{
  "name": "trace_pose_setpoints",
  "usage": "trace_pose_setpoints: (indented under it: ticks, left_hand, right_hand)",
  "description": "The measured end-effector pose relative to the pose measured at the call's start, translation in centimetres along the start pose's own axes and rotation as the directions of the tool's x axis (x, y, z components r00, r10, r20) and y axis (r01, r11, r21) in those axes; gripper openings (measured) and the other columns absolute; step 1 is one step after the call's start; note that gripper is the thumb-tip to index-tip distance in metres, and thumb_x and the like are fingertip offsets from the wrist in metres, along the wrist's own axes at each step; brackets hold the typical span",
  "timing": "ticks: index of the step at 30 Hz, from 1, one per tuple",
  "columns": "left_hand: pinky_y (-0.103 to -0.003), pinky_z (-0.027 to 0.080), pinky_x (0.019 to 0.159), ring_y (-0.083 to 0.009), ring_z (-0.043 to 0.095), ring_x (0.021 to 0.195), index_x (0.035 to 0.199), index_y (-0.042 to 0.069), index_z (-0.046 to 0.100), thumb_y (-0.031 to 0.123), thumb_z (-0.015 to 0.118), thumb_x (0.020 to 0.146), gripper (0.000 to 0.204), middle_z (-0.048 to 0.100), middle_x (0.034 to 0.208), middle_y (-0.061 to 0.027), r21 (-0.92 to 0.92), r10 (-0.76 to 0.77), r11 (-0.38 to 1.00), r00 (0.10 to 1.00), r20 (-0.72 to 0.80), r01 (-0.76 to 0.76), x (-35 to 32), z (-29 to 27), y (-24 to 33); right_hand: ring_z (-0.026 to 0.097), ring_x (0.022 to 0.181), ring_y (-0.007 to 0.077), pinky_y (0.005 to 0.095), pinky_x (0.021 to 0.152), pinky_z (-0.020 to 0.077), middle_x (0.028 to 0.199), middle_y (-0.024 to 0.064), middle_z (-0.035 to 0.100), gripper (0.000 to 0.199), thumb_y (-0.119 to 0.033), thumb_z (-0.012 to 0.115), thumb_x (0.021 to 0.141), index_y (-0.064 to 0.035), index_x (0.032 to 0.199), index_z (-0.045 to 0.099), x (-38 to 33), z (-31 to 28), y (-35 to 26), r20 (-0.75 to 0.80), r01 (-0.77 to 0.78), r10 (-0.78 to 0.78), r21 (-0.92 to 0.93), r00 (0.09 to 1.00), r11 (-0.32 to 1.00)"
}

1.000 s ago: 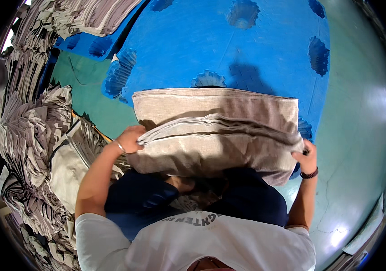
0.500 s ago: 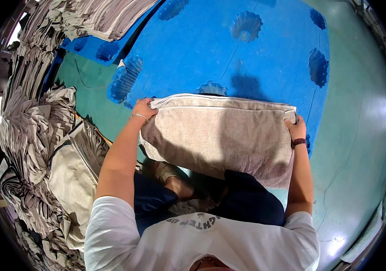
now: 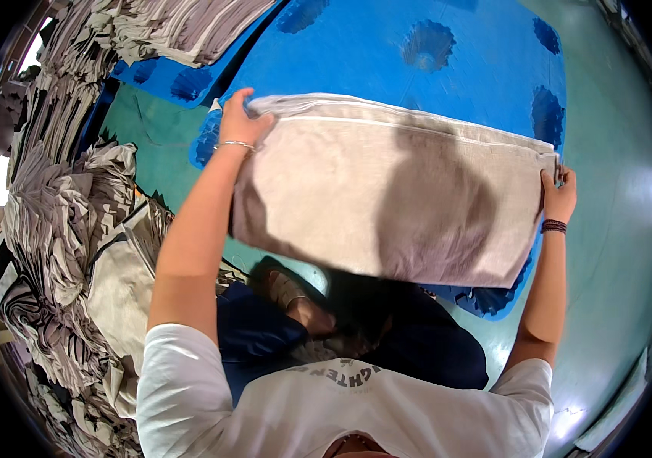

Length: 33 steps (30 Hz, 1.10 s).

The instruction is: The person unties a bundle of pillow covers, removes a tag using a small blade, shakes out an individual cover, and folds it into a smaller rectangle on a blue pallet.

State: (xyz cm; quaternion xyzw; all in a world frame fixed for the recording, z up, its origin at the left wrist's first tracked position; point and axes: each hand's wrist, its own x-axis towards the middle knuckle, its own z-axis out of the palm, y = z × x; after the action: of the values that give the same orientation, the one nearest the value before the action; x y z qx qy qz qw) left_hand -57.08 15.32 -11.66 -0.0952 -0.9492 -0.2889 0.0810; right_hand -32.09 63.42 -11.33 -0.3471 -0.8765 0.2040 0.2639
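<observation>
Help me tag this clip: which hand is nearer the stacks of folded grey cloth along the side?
Left. The left hand grips the beige sack's corner just beside the grey cloth stacks; the right hand holds the far corner, away from them.

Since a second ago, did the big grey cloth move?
Yes. The grey cloth went up and forward over the blue pallet, spread wide between the left hand and right hand.

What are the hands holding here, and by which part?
Both hold one grey folded cloth by its top corners: left hand at the left corner, right hand at the right.
</observation>
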Motion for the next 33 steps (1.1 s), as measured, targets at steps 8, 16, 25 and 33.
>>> trace_pose_setpoints:
  ticks: [8, 16, 25, 33]
  left_hand:
    - [-0.049, 0.013, 0.096, -0.0279, 0.017, 0.123, 0.128, 0.018, 0.026, 0.039, 0.051, 0.075, 0.062, 0.019, 0.134, -0.0107, 0.360, 0.291, 0.833, 0.886, 0.361, -0.420, -12.4, 3.4, 6.1]
    - [-0.050, 0.004, 0.097, -0.0230, 0.001, 0.127, 0.130, 0.031, 0.017, 0.050, 0.036, 0.080, 0.057, 0.001, 0.139, 0.0015, 0.301, -0.039, 0.920, 0.707, 0.706, -0.250, -10.6, 6.6, -0.1]
    - [-0.022, 0.038, 0.065, -0.0115, 0.041, 0.068, 0.084, 0.005, 0.044, 0.006, 0.060, 0.070, 0.022, 0.041, 0.076, -0.0027, -0.452, -0.350, 0.866, 0.904, -0.245, 0.213, -20.0, 5.9, 0.4]
    - [-0.041, 0.032, 0.089, -0.0256, 0.046, 0.100, 0.113, 0.009, 0.043, 0.033, 0.066, 0.068, 0.056, 0.049, 0.111, -0.0061, -0.780, -0.646, -0.515, 0.437, 0.626, 0.355, -20.4, 5.2, -1.2]
  right_hand:
    - [0.049, 0.100, 0.0250, 0.0315, 0.083, 0.0384, 0.107, 0.0107, 0.051, 0.023, -0.003, 0.052, 0.075, -0.0074, 0.098, 0.053, -8.7, 4.1, -7.1, 0.294, 0.396, -0.484, 0.312, 0.824, 0.864]
    - [0.021, 0.122, 0.0209, 0.0587, 0.091, 0.0194, 0.132, -0.0012, 0.024, 0.056, -0.014, 0.051, 0.076, -0.0329, 0.124, 0.029, -8.6, 8.8, -2.1, 0.489, 0.362, -0.103, -0.473, 0.866, 0.803]
    - [0.032, 0.116, 0.0227, 0.0474, 0.088, 0.0312, 0.129, 0.0047, 0.031, 0.048, -0.017, 0.049, 0.079, -0.0255, 0.124, 0.033, -8.8, 10.4, -6.3, 0.550, 0.449, -0.399, 0.048, 0.734, 0.892]
    - [0.047, 0.101, 0.0151, 0.0266, 0.075, 0.0437, 0.117, 0.0064, 0.044, 0.043, -0.032, 0.038, 0.086, -0.0193, 0.126, 0.031, -11.0, 14.5, -16.4, 0.962, -0.839, -0.056, 0.260, 0.266, 0.478]
